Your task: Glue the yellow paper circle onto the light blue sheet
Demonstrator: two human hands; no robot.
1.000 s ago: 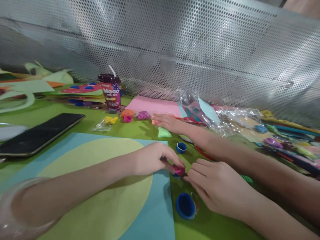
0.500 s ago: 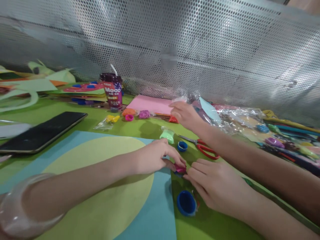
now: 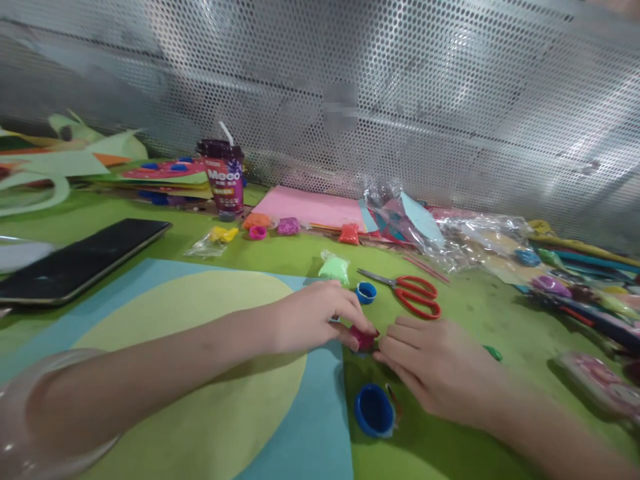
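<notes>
My left hand (image 3: 320, 317) reaches across the paper from the left, thumb and fingers pinched on a small lump of magenta clay (image 3: 362, 338). Something dark blue shows just beneath the lump. Right beside it, my right hand (image 3: 435, 360) is closed, its fingertips at the lump's right edge; what they grip is hidden. Under my left forearm lies a light blue sheet (image 3: 320, 400) bearing a large yellow-green circle (image 3: 225, 400). A blue cup-shaped piece (image 3: 374, 410) sits below the hands, and a smaller blue ring-shaped piece (image 3: 366, 293) above them.
Red-handled scissors (image 3: 417, 297) and a bag of mint-green clay (image 3: 334, 267) lie beyond my hands. A phone (image 3: 85, 260) is at left, a drink cup (image 3: 225, 179) with straw behind it. Clay packets, pink paper (image 3: 310, 207) and plastic bags (image 3: 480, 243) line the perforated metal wall (image 3: 400, 100).
Another person's arm, which reached in from the right toward the red clay packet, has left the view. My hands stay nearly in place at the magenta clay.
</notes>
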